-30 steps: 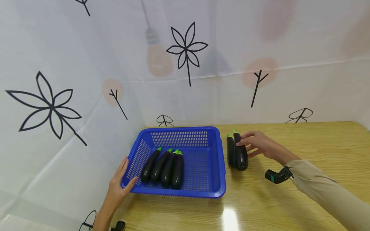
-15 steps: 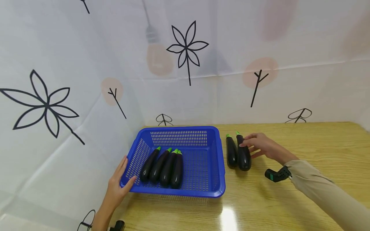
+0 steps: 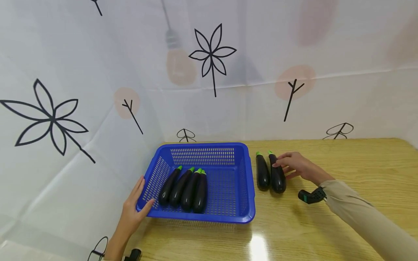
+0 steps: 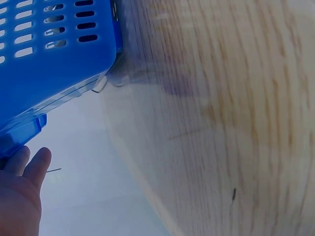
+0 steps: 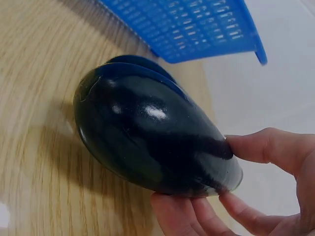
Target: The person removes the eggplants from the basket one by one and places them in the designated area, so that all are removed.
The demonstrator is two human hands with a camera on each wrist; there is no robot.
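My left hand holds the left side of a blue plastic basket, thumb over the front corner of the rim. In the left wrist view, its fingertips reach up under the basket's rim. Several dark, glossy eggplants with green tops lie side by side in the basket's left half. Right of the basket, my right hand holds an eggplant near its narrow end, thumb on one side and fingers on the other. Another eggplant lies between it and the basket, mostly hidden in the right wrist view.
The wooden table extends to the right and in front of the basket. White cloth with leaf drawings hangs behind the table and along its left. A black wrist device sits below the right wrist.
My right hand has shifted slightly right with its eggplant, so a gap shows between the two eggplants beside the basket. The left hand keeps its place on the basket.
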